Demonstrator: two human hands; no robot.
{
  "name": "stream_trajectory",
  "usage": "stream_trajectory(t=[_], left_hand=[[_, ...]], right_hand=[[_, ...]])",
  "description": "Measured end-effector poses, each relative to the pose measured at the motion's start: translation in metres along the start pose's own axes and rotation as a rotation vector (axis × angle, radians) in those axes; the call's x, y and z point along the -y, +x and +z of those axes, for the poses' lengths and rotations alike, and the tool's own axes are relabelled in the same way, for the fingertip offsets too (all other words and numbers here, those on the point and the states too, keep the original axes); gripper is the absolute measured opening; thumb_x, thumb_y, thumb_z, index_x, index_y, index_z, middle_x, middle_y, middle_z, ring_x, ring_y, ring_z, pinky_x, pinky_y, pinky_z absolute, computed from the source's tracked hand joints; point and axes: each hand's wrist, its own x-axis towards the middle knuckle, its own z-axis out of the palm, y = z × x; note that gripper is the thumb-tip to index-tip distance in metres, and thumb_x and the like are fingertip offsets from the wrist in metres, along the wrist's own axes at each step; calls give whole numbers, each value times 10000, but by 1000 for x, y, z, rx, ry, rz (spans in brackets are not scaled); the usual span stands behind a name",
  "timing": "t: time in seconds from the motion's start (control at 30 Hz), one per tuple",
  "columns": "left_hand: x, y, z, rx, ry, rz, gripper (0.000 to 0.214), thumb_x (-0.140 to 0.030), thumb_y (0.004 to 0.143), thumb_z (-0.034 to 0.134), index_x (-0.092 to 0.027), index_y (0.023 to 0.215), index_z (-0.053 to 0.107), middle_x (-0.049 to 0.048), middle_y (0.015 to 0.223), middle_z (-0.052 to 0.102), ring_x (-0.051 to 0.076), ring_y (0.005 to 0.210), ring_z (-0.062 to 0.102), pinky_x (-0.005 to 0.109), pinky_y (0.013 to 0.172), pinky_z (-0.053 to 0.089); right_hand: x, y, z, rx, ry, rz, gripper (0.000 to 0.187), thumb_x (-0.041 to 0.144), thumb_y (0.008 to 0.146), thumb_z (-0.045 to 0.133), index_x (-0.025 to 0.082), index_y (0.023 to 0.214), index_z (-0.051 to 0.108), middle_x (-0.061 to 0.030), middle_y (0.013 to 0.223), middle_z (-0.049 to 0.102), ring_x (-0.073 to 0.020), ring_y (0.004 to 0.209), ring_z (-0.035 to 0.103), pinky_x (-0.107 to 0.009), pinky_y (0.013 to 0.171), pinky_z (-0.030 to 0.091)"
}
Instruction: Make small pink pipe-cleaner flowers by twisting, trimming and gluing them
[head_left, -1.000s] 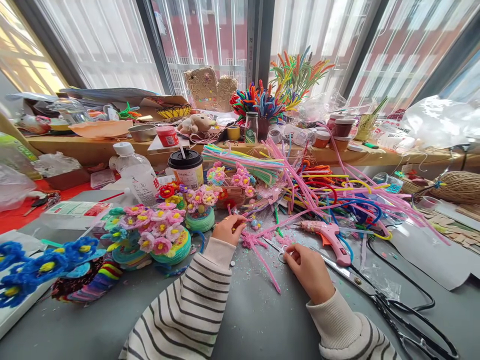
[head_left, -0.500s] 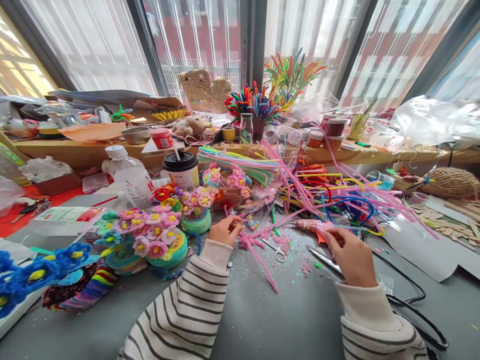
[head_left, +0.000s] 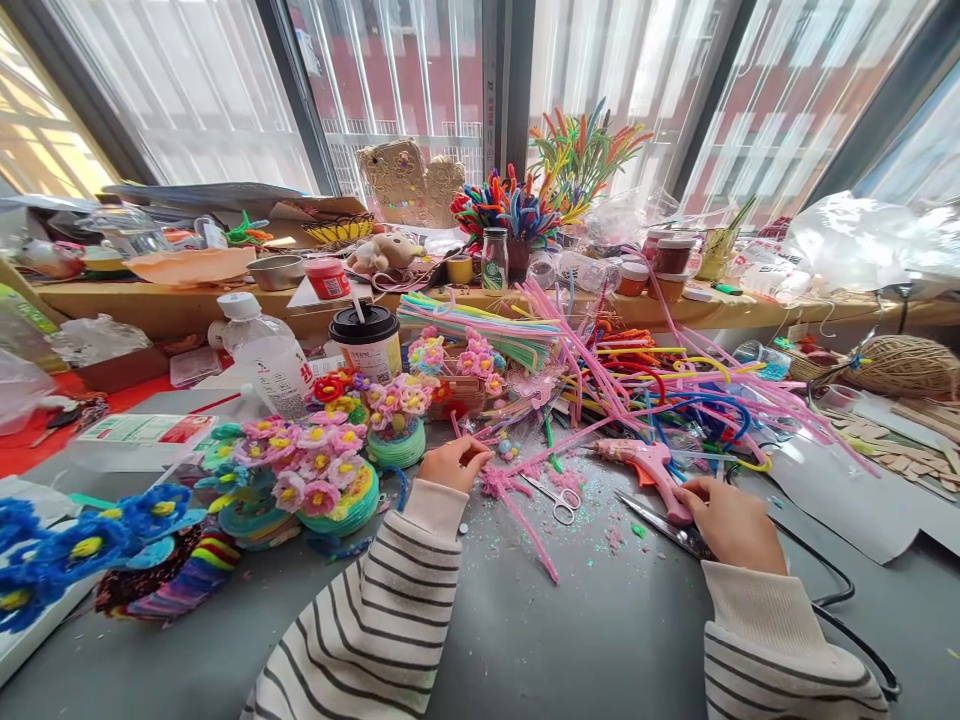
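Note:
My left hand point(head_left: 451, 466) is closed in a pinch beside a fuzzy pink pipe-cleaner piece point(head_left: 504, 482); whatever lies between its fingertips is too small to make out. My right hand point(head_left: 739, 522) has thumb and fingers together at the lower end of the handle of a pink glue gun point(head_left: 649, 462), which lies on the table. Large scissors point(head_left: 660, 522) lie just under that hand, their handles partly covered by it. Small silver scissors point(head_left: 562, 500) rest between the hands among pink fuzz and glitter.
Pipe-cleaner flower pots point(head_left: 330, 490) crowd the left, near a lidded drink cup point(head_left: 366, 340) and a plastic bottle point(head_left: 262, 350). Loose pipe cleaners point(head_left: 660, 370) spread behind the hands. A black cord point(head_left: 832, 600) curves at the right. Jars and craft things line the ledge.
My right hand has slid right and slightly down along the glue gun, uncovering more of its body and handle. My left hand keeps nearly the same place and pinch.

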Motion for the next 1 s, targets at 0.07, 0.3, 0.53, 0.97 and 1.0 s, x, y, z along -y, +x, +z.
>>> stream_trajectory(t=[0.07, 0.3, 0.53, 0.97, 1.0], left_hand=[[0, 0, 1, -2, 12, 8, 157, -296, 663, 502, -176, 621, 595, -11, 591, 615, 93, 508, 506, 191, 520, 370], [6, 0, 5, 3, 41, 20, 160, -279, 686, 472, -167, 630, 571, 3, 600, 604, 99, 519, 504, 193, 506, 358], [3, -1, 3, -8, 52, 39, 163, -281, 688, 471, -160, 621, 558, 4, 585, 593, 97, 506, 497, 196, 507, 356], [4, -1, 5, -42, 6, 33, 137, -253, 684, 464, -170, 629, 558, 7, 594, 594, 105, 526, 521, 198, 514, 367], [5, -1, 5, -42, -5, 26, 133, -250, 684, 462, -171, 637, 558, 7, 592, 595, 106, 527, 525, 198, 515, 370]], right_hand=[[0, 2, 1, 21, -4, 3, 202, 344, 654, 459, 215, 601, 606, -57, 571, 619, -177, 482, 527, -257, 443, 314], [7, 4, -4, 180, 12, 54, 160, 298, 692, 429, 201, 577, 484, -32, 575, 596, -174, 557, 542, -238, 482, 336], [4, 5, 0, 194, 0, 29, 155, 276, 710, 371, 207, 583, 427, -30, 578, 571, -164, 522, 526, -234, 450, 308], [7, 5, -1, 261, -35, 37, 166, 283, 745, 314, 202, 626, 396, -24, 577, 552, -162, 558, 528, -225, 463, 313], [8, 5, -2, 268, -44, 39, 168, 286, 749, 311, 202, 631, 396, -25, 583, 554, -163, 572, 532, -225, 474, 319]])
